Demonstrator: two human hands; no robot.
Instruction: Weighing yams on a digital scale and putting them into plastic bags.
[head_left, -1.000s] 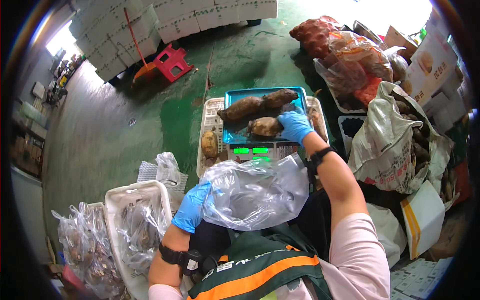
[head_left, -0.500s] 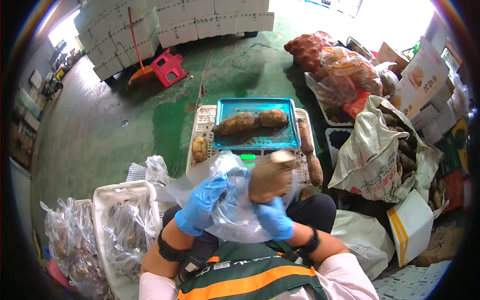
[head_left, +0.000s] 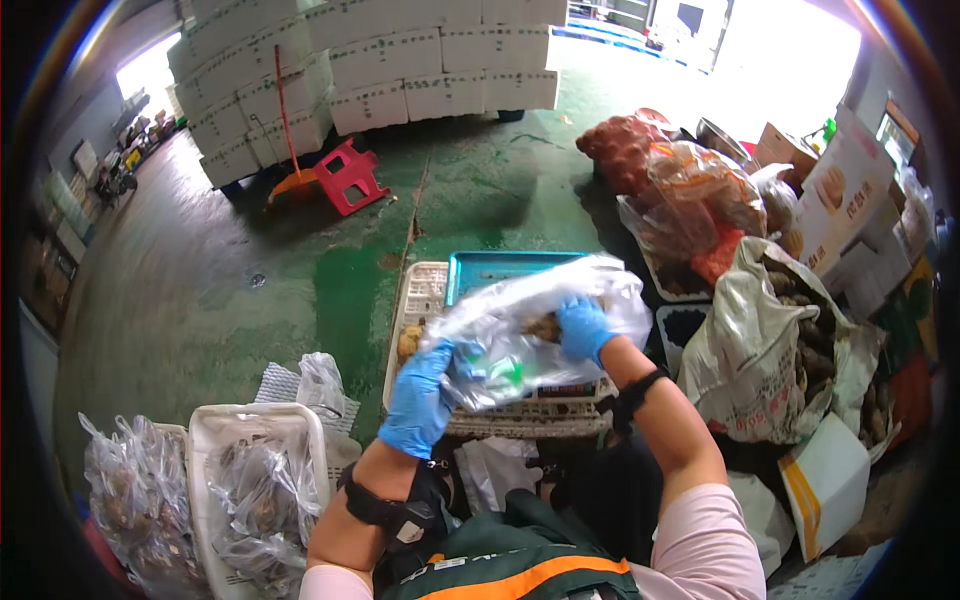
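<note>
Both my hands wear blue gloves. My left hand is closed on the near left side of a clear plastic bag, its fingertips partly behind the film. The bag is stretched out over a blue tray. On its right, my right hand has its fingers bent around a muddy brown root, which looks like lotus root. Film and fingers hide most of that root. Through the bag shows the green display of a scale. The bag covers most of the tray, hiding what lies in it.
A white crate stands under the tray, with a brown root at its left. Left are bagged roots and a white basket. Right, an open woven sack holds roots. Ahead are a red stool and stacked white boxes.
The bag and both hands have moved forward from my lap to over the tray. The root that my right hand held upright is now mostly covered by film. My view has tilted up slightly.
</note>
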